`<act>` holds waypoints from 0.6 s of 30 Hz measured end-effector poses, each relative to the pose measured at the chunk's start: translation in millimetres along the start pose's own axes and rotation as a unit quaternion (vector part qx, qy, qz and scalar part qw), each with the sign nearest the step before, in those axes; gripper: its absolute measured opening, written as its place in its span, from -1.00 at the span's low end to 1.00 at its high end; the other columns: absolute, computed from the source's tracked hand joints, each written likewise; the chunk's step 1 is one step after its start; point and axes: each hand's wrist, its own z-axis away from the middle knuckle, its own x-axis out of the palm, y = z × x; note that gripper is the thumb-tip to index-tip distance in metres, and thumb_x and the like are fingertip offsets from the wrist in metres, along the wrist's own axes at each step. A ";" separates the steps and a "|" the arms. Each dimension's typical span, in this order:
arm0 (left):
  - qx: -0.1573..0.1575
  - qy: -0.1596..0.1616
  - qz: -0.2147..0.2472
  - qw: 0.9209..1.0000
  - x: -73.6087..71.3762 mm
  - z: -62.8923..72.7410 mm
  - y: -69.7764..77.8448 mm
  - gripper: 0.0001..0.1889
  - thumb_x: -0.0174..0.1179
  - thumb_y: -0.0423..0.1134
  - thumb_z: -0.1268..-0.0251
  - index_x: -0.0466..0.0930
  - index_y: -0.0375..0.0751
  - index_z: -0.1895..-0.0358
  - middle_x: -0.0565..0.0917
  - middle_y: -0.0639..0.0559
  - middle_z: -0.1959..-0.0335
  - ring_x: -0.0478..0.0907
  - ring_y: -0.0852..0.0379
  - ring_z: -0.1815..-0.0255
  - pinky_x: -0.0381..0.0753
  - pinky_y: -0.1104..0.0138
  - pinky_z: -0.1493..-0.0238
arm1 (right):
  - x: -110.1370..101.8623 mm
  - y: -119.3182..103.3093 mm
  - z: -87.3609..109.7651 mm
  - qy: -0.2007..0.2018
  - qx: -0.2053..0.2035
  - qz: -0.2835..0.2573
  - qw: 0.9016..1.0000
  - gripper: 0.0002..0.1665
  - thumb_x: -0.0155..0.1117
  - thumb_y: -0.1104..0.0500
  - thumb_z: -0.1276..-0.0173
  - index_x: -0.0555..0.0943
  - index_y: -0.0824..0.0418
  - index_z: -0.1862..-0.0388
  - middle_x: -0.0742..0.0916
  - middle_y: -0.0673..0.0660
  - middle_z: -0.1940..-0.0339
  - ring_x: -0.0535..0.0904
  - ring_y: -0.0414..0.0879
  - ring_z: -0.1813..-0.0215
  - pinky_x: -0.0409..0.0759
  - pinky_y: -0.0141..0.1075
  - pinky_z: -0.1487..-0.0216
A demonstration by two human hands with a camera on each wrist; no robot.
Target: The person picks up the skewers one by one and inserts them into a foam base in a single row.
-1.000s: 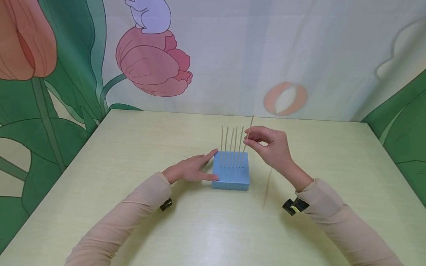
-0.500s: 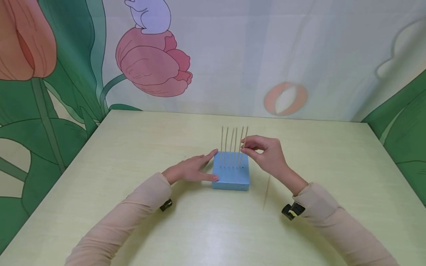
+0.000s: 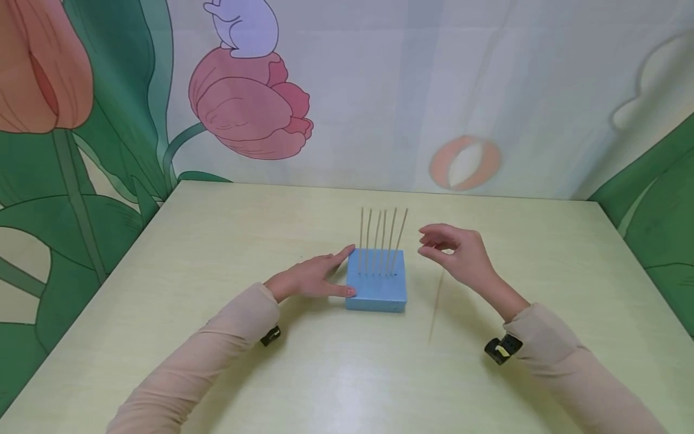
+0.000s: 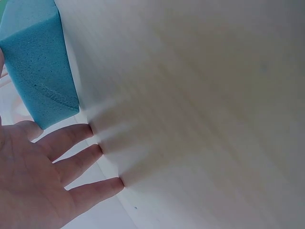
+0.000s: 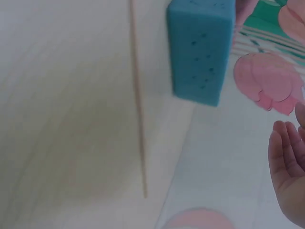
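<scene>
A blue foam block point(image 3: 376, 290) lies on the table with several thin wooden skewers point(image 3: 361, 232) standing upright in a row in its top. The rightmost skewer point(image 3: 403, 228) leans to the right. My left hand point(image 3: 311, 277) is at the block's left side, thumb on the near part and index finger at the far corner. Its other fingers stretch out straight, tips on the table in the left wrist view. To the right of the block, my right hand point(image 3: 461, 256) is raised, fingers loosely bent, thumb and fingertips apart, nothing between them. One more skewer point(image 5: 139, 105) lies on the table below it.
The pale wooden table point(image 3: 303, 374) ends at a printed curtain point(image 3: 368, 108) with tulips and a white rabbit. Small dark holes dot the side of the block seen in the right wrist view. Black wrist cameras point(image 3: 503, 348) sit under both sleeves.
My right hand lowered a skewer into the right end of the row, then let go and drew back to the right. The left hand has stayed on the block.
</scene>
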 end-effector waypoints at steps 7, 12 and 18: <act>-0.005 0.000 0.001 1.000 -0.6 0.8 1.2 0.01 0.09 0.36 -0.03 -0.32 0.17 -0.45 0.08 0.00 -0.41 -0.06 -0.09 -0.41 0.06 -0.06 -0.26 | -9.3 29.3 11.3 -0.044 0.081 0.067 0.993 -0.43 0.43 0.27 -0.03 0.52 0.38 -0.06 0.63 0.26 0.16 0.52 0.13 0.14 0.54 -0.09 0.20; -0.001 0.001 0.000 1.000 -0.5 0.7 1.3 0.01 0.09 0.35 -0.04 -0.32 0.17 -0.45 0.09 -0.02 -0.41 -0.06 -0.10 -0.41 0.05 -0.07 -0.26 | -12.7 46.4 19.6 -0.108 0.117 0.127 0.979 -0.17 0.45 0.11 -0.02 0.35 0.44 -0.21 0.40 0.44 -0.11 0.24 0.34 -0.11 0.31 0.11 -0.01; -0.003 0.002 0.000 1.000 -0.1 0.5 1.0 0.01 0.09 0.35 -0.04 -0.32 0.17 -0.45 0.08 -0.02 -0.41 -0.06 -0.11 -0.41 0.06 -0.08 -0.26 | -12.2 60.4 27.7 -0.177 0.179 0.197 0.948 0.11 0.44 -0.14 0.04 0.17 0.38 -0.34 0.17 0.43 -0.28 -0.03 0.40 -0.26 0.10 0.26 -0.01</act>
